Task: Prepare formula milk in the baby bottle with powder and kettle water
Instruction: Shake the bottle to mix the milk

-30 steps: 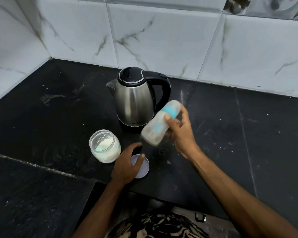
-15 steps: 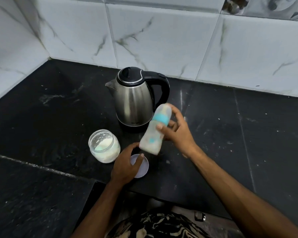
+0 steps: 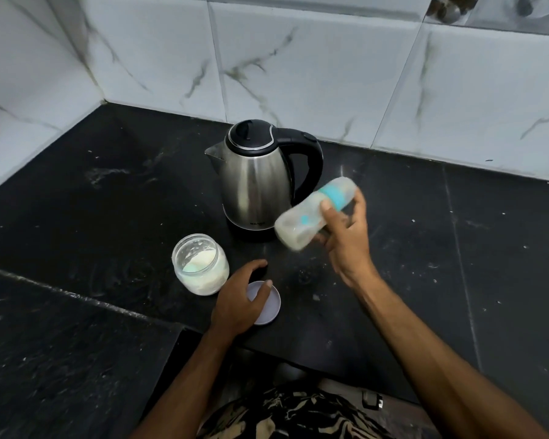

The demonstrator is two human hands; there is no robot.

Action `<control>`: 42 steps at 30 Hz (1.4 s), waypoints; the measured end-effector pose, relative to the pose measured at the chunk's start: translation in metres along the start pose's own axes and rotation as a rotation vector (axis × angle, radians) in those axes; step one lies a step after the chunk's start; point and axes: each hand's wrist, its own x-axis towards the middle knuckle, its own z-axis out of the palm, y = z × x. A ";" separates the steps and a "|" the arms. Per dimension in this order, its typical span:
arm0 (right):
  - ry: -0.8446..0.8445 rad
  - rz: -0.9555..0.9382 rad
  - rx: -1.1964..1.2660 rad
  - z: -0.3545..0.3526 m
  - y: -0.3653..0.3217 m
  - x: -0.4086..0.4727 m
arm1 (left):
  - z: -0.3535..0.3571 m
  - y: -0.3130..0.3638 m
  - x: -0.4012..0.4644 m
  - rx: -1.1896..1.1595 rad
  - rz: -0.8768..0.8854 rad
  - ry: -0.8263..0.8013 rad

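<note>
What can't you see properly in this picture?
Head view only:
- Baby bottle: motion-blurred; its markings and milk level are unreadable, and the right hand covers part.
- Jar lid: partly under the left hand.
- Kettle: closed lid hides any water.
- Powder jar: a pale blue thing inside, too unclear to name.

Kettle [image 3: 253, 182]: brushed steel body with a soft sheen, glossy black plastic lid and handle.
Bottle [image 3: 311, 215]: cloudy see-through plastic, teal plastic band; blurred.
Jar [image 3: 200, 269]: clear glass, dusted white inside with powder.
Lid [image 3: 271, 307]: smooth matt pale plastic.
Counter [image 3: 108, 198]: dark polished stone, scuffed, speckled.
Wall tiles [image 3: 314, 68]: glossy white, marble-veined.
</note>
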 end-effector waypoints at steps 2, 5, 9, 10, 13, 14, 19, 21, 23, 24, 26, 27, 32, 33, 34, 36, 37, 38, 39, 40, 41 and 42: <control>-0.221 0.053 -0.215 -0.001 0.009 -0.013 | -0.001 0.000 0.000 -0.034 -0.009 -0.023; -0.288 0.051 -0.275 -0.003 0.010 -0.014 | -0.001 -0.001 0.000 -0.057 -0.016 -0.029; 0.054 0.007 0.059 -0.005 0.002 0.004 | 0.000 0.000 0.000 0.015 -0.012 0.000; 0.025 0.018 0.031 -0.005 0.004 0.001 | 0.000 -0.001 0.000 0.016 -0.013 -0.001; -0.250 0.105 -0.256 -0.004 0.012 -0.016 | 0.000 -0.004 0.001 -0.020 -0.020 -0.025; -0.292 0.109 -0.290 -0.006 0.014 -0.017 | 0.000 -0.004 0.000 -0.030 -0.018 -0.028; 0.053 0.025 0.071 -0.007 0.005 0.006 | 0.000 -0.001 0.000 0.020 -0.006 0.002; 0.001 0.060 0.003 -0.004 0.010 -0.003 | 0.000 -0.002 0.000 0.013 -0.009 -0.005; -0.216 0.132 -0.203 -0.001 0.017 -0.020 | -0.001 -0.002 0.001 -0.031 -0.020 -0.024; -0.299 0.145 -0.270 -0.002 0.019 -0.024 | -0.001 -0.001 0.001 -0.054 -0.021 -0.033; -0.232 0.091 -0.236 -0.003 0.017 -0.018 | -0.001 0.000 0.001 -0.044 -0.009 -0.018; -0.113 0.067 -0.154 -0.002 0.012 -0.012 | -0.001 0.000 0.000 -0.015 -0.001 -0.003; -0.067 0.092 -0.060 -0.003 0.011 -0.011 | 0.000 -0.002 0.000 0.002 -0.016 -0.008; -0.177 0.133 -0.173 -0.001 0.014 -0.021 | 0.000 -0.004 0.001 -0.022 -0.028 -0.025; -0.281 0.168 -0.271 -0.001 0.015 -0.028 | -0.001 -0.005 0.001 -0.051 -0.038 -0.044; -0.311 0.144 -0.273 -0.002 0.017 -0.028 | -0.001 -0.005 0.002 -0.059 -0.038 -0.050; -0.218 0.120 -0.189 -0.001 0.015 -0.024 | -0.001 -0.004 0.001 -0.039 -0.027 -0.033; -0.107 0.098 -0.082 -0.002 0.011 -0.017 | 0.000 -0.003 0.000 -0.012 -0.013 -0.012; -0.010 0.078 0.013 -0.004 0.011 -0.009 | 0.000 -0.002 0.000 0.007 -0.003 0.004; 0.039 0.063 0.076 -0.005 0.011 -0.004 | 0.001 -0.002 -0.001 0.013 0.001 0.011; 0.041 0.061 0.083 -0.006 0.012 -0.004 | 0.000 0.000 0.000 0.016 0.002 0.012; -0.004 0.086 0.048 -0.004 0.014 -0.009 | -0.001 0.002 0.000 0.010 0.003 0.009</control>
